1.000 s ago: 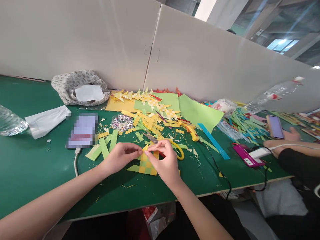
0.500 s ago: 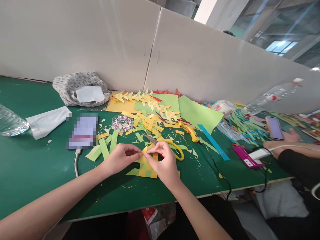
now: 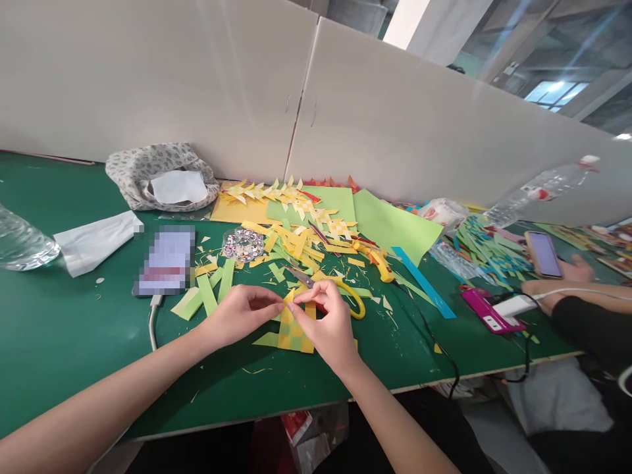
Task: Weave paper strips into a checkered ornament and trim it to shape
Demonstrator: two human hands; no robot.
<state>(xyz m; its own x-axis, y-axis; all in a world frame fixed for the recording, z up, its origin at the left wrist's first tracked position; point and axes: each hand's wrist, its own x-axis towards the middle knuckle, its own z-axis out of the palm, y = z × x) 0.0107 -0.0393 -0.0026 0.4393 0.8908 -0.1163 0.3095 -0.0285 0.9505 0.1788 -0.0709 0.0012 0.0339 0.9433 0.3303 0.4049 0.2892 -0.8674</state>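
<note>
Fingers of the left hand [image 3: 243, 319] and right hand [image 3: 328, 326] pinch the far tip of the woven paper [image 3: 296, 337] on the near worktop [image 3: 232, 392]; little has shifted (fiddly work), so that tip seems unfinished.

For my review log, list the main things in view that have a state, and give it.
Left hand: pinching woven paper
Right hand: pinching woven paper
Woven paper: checkered, pinched near its top
Scissors: lying unheld, blade opening unclear
Left phone: screen lit, cable plugged in
Right phone: screen lit
Cloth bag: open, white paper inside
Right bottle: capped
Glue gun: lying down, on or off unclear
Pink power strip: white charger attached
</note>
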